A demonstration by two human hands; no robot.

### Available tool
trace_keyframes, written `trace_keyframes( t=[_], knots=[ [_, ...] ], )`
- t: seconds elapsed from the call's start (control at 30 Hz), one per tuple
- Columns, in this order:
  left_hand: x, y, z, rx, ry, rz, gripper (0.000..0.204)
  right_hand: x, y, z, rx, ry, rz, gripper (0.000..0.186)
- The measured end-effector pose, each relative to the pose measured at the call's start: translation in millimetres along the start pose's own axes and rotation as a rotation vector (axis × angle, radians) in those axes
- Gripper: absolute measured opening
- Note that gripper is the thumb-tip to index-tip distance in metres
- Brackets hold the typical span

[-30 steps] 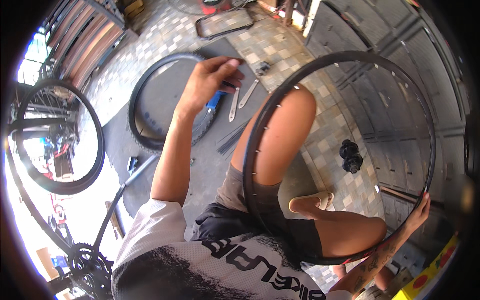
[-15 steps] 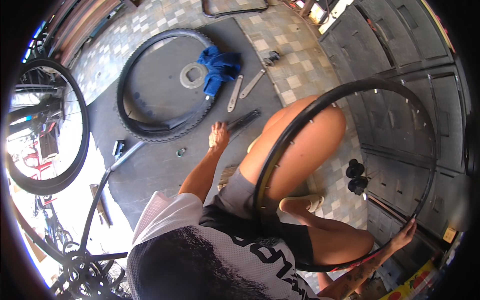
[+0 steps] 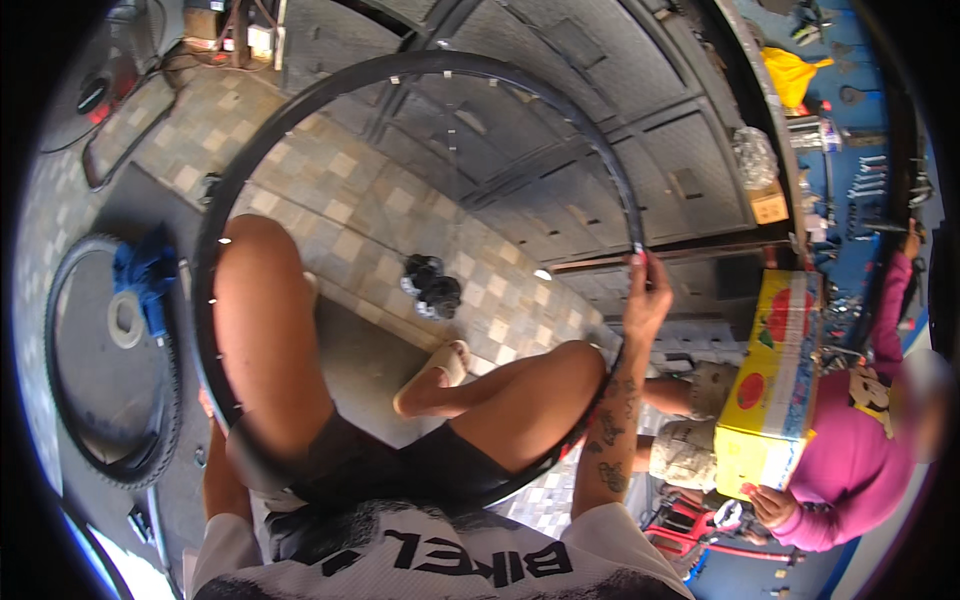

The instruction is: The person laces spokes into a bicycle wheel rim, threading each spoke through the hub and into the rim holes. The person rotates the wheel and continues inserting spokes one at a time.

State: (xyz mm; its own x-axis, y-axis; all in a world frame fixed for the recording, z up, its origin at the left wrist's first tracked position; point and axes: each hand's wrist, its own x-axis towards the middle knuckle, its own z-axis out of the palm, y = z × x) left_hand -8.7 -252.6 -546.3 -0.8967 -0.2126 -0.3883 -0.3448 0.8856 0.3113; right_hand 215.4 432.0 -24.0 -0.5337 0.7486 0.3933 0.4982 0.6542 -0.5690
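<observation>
A bicycle wheel with a black rim stands upright around my legs, its lower part against my lap. A dark hub shows at its middle; the thin spokes are barely visible. On its right side my right hand is closed around the rim. My left hand is at the rim's left side, beside my thigh; most of it is hidden and its fingers cannot be made out. Left of it, on the dark mat, lies a knobbly tyre with a blue cloth and a grey ring-shaped part.
Dark metal cabinets line the far side. At right a person in a purple top holds a yellow carton, near a blue tool wall with several spanners. A small dark part lies on the tiled floor.
The view has swung right. My left hand has left the mat and come back beside the wheel's rim. The wheel is now in front of me, still in my right hand. The person with the carton has come into view.
</observation>
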Motion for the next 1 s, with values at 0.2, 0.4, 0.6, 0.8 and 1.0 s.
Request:
trace_keyframes(
  t=[0.2,0.4,0.6,0.8,1.0],
  knots=[
    [-2,-38,-7,-0.157,0.016,-0.021,0.045,-6,8,2,0.132,0.174,-0.083,0.036],
    [-28,6,-84,-0.721,0.284,0.161,0.039,-23,-20,-5,0.288,0.414,-0.111,0.022],
    [-134,176,-340,-1.403,0.257,0.4,0.018,-110,-123,17,0.424,-0.067,-0.154,0.012],
    [-287,318,-397,-1.062,-0.594,0.554,0.008,-160,-229,74,1.067,-0.732,0.087,0.02],
    [-315,361,-335,-1.016,-0.969,0.513,0.01,-169,-208,74,1.085,-0.639,0.314,0.02]
  ],
)
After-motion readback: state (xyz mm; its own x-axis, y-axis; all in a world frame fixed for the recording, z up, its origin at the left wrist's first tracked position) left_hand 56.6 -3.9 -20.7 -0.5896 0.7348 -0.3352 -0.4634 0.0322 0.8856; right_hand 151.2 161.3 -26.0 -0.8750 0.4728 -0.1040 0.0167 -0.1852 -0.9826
